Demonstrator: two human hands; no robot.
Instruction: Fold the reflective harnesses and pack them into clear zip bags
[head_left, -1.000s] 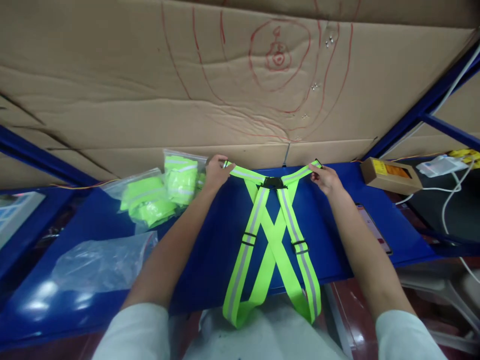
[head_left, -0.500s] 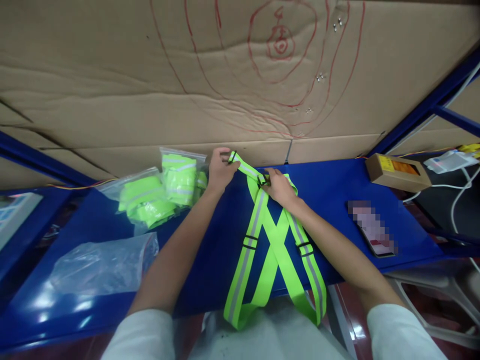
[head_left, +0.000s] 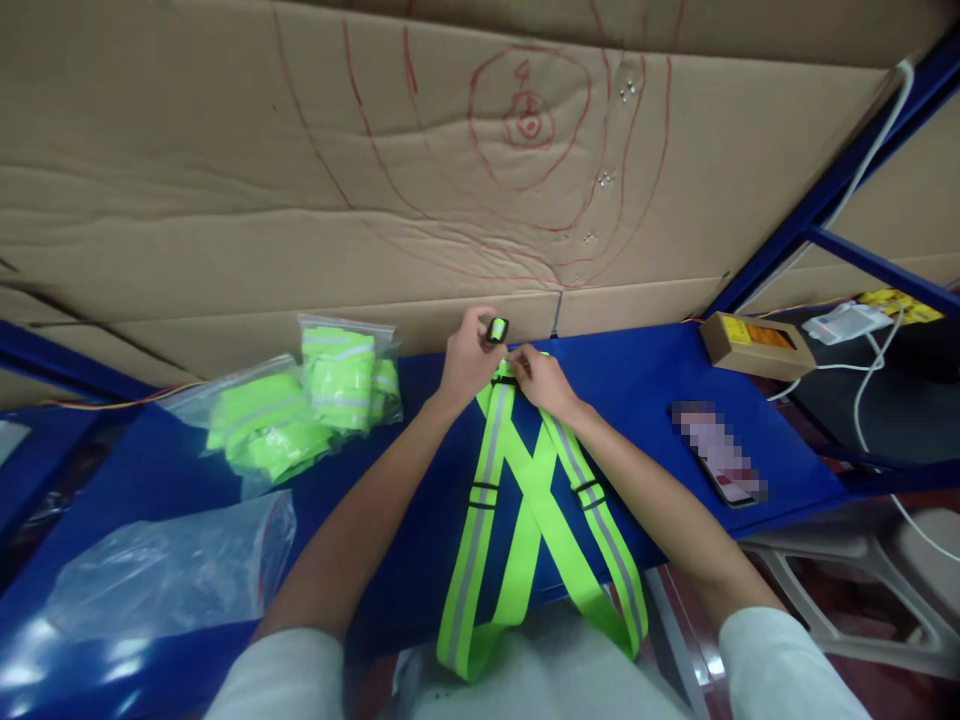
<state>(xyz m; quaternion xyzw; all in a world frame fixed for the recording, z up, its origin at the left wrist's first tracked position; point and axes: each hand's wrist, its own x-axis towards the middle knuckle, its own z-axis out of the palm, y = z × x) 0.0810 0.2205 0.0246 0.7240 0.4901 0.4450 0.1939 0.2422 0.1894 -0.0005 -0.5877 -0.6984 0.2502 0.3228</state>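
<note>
A neon-green reflective harness (head_left: 537,478) with grey stripes and black slider buckles lies crossed on the blue table, its lower loops hanging over the front edge against my shirt. At its top end, my left hand (head_left: 474,352) pinches the strap close to a black buckle (head_left: 497,330) that is raised toward the cardboard. My right hand (head_left: 541,378) is closed at the strap just beside another black slider; the fingertips partly hide what they grip. The two hands are close together, almost touching.
Bagged green harnesses (head_left: 300,400) lie left on the blue table (head_left: 600,380), behind a flat clear plastic bag (head_left: 180,565). A phone (head_left: 720,455) and a small cardboard box (head_left: 757,345) are at right. Cardboard (head_left: 187,150) with red rings stands behind.
My left hand has moved right, toward my right hand, and the strap end stretched between them is now bent up and shortened. The camera view has shifted slightly.
</note>
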